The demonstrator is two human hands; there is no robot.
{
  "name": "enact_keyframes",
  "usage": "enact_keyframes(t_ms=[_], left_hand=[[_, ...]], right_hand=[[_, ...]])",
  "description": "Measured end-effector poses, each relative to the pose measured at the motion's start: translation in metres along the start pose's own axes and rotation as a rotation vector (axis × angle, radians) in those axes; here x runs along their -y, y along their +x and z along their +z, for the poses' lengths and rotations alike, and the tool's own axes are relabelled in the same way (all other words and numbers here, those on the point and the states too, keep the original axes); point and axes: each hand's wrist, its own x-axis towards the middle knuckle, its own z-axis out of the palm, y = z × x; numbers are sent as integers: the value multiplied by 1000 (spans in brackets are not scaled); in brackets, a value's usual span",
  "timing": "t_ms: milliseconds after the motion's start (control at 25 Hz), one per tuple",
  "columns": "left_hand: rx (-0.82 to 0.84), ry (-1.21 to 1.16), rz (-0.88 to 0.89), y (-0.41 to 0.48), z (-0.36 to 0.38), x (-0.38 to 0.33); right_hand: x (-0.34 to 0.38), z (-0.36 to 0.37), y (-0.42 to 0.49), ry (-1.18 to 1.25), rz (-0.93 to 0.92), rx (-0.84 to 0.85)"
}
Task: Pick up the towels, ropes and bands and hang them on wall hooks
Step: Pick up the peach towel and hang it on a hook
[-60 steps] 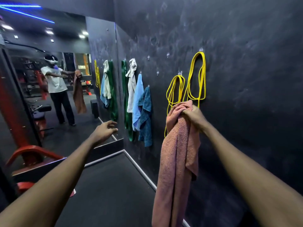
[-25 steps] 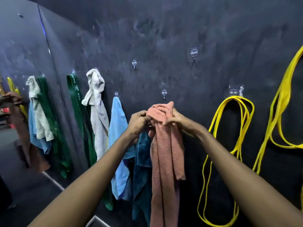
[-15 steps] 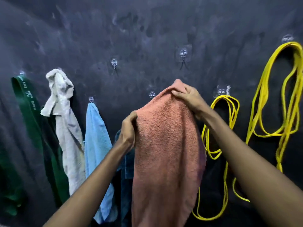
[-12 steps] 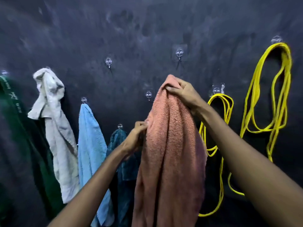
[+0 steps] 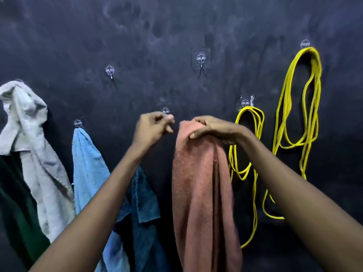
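Pink towel (image 5: pixel 204 193) clenched in right fingers (image 5: pixel 198 132), left fingers (image 5: pixel 167 124) pinched empty beside one clear hook (image 5: pixel 166 110)

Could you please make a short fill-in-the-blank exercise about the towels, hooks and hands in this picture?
1. The right hand grips the ___ towel.
2. The light blue towel hangs between the dark blue towel and the ___ towel.
3. The left hand is just below a ___.

Missing words: pink; grey; hook

Two upper hooks (image 5: pixel 201 60) bare — reachable.
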Motion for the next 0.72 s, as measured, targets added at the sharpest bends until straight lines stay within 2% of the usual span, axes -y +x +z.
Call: enact_keyframes(t_ms=[80, 120, 160, 200, 280, 320, 360, 400, 520, 600, 680, 720], left_hand=[[-184, -204, 21, 13, -16, -11], [-180, -281, 28, 17, -22, -18], [-96, -277, 39, 19, -23, -24], [49, -174, 24, 18, -19, -23], [407, 180, -71, 3, 2, -8], [532, 292, -105, -4, 14, 4], [577, 317, -110, -7, 23, 15], [540, 280, -98, -8, 28, 21], [277, 183, -99, 4, 24, 9], [116, 68, -79, 12, 20, -9], [-35, -198, -99, 13, 17, -24], [-122, -329, -117, 14, 12, -28]], right_hand=[[-27, -1, -8, -52, 78, -26], [-40, 2, -10, -77, 89, -7], [-48, 7, -11, -93, 85, 25], [-51, 11, -10, -98, 68, 52], [-45, 14, -6, -90, 7, 70], [-38, 12, -4, -65, -25, 62], [-30, 9, -3, -16, -49, 52], [-21, 5, -1, 33, -66, 26], [-12, -5, -2, 52, -58, -106], [-30, -7, -10, -49, 87, -26], [-61, 0, -20, -78, 270, 108], [-71, 4, -24, -60, 292, 100]])
